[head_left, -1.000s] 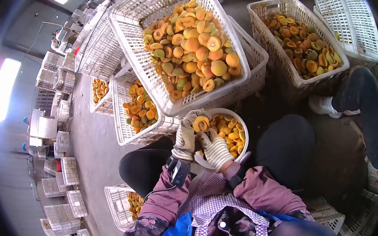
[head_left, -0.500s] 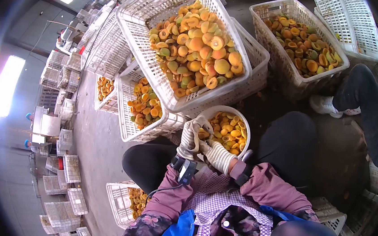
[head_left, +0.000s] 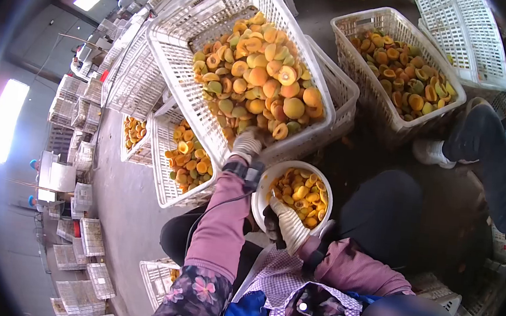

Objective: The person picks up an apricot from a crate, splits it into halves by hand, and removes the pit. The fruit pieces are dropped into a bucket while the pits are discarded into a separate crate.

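In the head view, my left hand (head_left: pixel 247 146), in a white glove, reaches over the near rim of a tilted white plastic crate (head_left: pixel 179 67) into a pile of halved yellow peaches (head_left: pixel 259 74). Its fingertips are hidden among the fruit. My right hand (head_left: pixel 291 223) wears a light glove with a dark palm and rests at the near left rim of a white bucket (head_left: pixel 261 186). Its fingers are curled, and a small thin tip shows beside them; I cannot tell what it belongs to. Yellow peach pieces (head_left: pixel 303 192) lie in the bucket, between my knees.
Another peach crate (head_left: pixel 162 168) stands at the left, and one (head_left: pixel 342 33) at the back right. A person's leg (head_left: pixel 484 142) and shoe (head_left: pixel 433 152) are at the right. Stacked crates (head_left: pixel 92 237) line the far left floor. A lower crate (head_left: pixel 350 97) supports the tilted one.
My left hand has left the right hand above the bucket and moved forward into the crate of peaches. My right hand has lowered slightly and stays at the bucket's rim.
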Demonstrator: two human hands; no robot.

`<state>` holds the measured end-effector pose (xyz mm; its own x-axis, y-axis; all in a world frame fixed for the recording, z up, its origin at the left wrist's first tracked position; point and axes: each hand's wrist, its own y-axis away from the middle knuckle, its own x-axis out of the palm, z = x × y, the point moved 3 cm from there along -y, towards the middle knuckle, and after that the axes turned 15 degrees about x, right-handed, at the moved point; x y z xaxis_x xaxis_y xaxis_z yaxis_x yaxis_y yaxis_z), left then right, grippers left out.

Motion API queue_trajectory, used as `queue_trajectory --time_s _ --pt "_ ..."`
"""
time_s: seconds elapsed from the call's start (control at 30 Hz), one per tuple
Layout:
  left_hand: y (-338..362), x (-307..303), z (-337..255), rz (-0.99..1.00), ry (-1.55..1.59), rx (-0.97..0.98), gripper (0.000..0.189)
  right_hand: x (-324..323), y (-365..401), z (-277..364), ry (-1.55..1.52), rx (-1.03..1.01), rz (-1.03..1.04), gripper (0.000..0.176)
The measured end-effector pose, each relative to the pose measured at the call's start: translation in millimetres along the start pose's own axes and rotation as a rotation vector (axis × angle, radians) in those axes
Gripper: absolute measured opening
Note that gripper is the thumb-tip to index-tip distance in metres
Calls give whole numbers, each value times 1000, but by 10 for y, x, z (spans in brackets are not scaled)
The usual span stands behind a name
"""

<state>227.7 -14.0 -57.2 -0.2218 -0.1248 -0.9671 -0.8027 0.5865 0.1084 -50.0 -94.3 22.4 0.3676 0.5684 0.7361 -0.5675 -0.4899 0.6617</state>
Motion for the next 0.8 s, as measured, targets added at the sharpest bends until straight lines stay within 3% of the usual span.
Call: queue_trajectory --time_s 0.03,0.1,0.23,0.3,0.33,0.43,0.5,0.57,0.6,0.63,0.7,0.77,0.8 --pt "82 -358 -391 88 -18 -111 45 -11 -33 18 7 -4 -3 36" --pt "-11 -373 -414 245 -41 -129 48 8 -55 -5 -27 63 -22 37" --pt "91 -345 -279 161 60 -154 50 -29 -145 -15 54 -54 -78 38" --pt "213 -311 -185 187 196 -240 53 -18 -85 -16 35 -53 -85 36" --pt "271 -306 -183 210 174 -133 53 -16 -56 -6 20 -62 -96 35" --pt "253 -398 -226 250 162 -200 49 2 -20 2 33 -109 -136 33" --pt "250 -329 -166 49 240 -36 43 -37 -43 3 49 -90 -115 32" --pt "202 -166 17 35 286 -24 39 -51 -44 54 47 -372 -237 29" --pt "268 -147 -4 31 284 -21 39 -139 -19 55 68 -125 -120 31" --pt "359 -103 -70 -95 801 62 37 -138 -44 65 72 -130 -118 31" --pt "606 -289 -528 -346 1835 241 34 -194 -126 149 132 -354 -186 40" --pt "876 -498 -1017 -540 1285 355 37 -258 -144 204 262 -441 -267 42" --pt "1064 -494 -1218 -517 1346 251 35 -248 -121 271 404 -665 -289 41"
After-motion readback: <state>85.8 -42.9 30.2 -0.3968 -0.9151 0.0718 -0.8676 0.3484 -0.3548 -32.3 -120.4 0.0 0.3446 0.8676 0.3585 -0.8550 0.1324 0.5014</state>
